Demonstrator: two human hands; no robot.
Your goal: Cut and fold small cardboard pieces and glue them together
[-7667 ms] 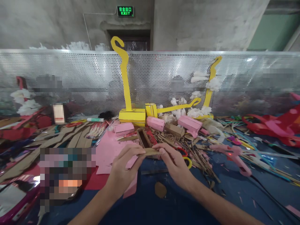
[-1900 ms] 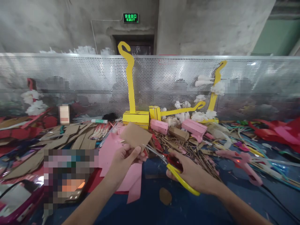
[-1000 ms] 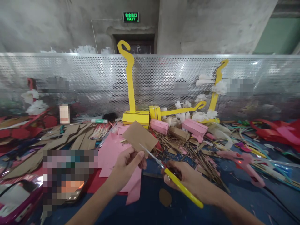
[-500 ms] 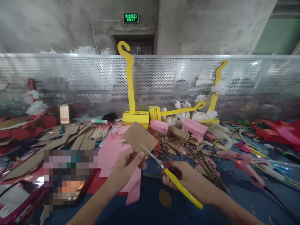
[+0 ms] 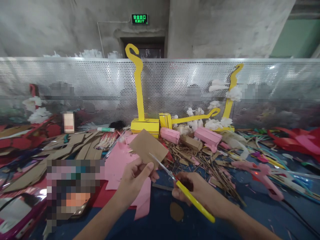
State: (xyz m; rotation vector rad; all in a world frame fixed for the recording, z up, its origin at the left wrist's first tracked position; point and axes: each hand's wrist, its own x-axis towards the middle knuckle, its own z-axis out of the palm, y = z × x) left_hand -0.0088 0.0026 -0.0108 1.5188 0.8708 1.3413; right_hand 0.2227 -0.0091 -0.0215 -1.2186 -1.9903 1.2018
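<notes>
Blue table (image 5: 150, 228) lies below. The right hand (image 5: 200, 186) curls around yellow scissors (image 5: 195, 201), the blade crossing in front of the brown card (image 5: 147, 143). The left hand (image 5: 136, 173) pinches that card's bottom edge, so it sticks up past the fingers.

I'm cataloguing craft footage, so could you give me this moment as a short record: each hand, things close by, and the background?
Left hand: pinching a brown cardboard piece near its lower edge
Right hand: holding yellow-handled scissors, a blade across the cardboard's face
Close by: pink paper, brown disc on the blue tabletop
Far right: pink glue gun, small light glowing
Background: perforated metal screen, green exit sign
</notes>
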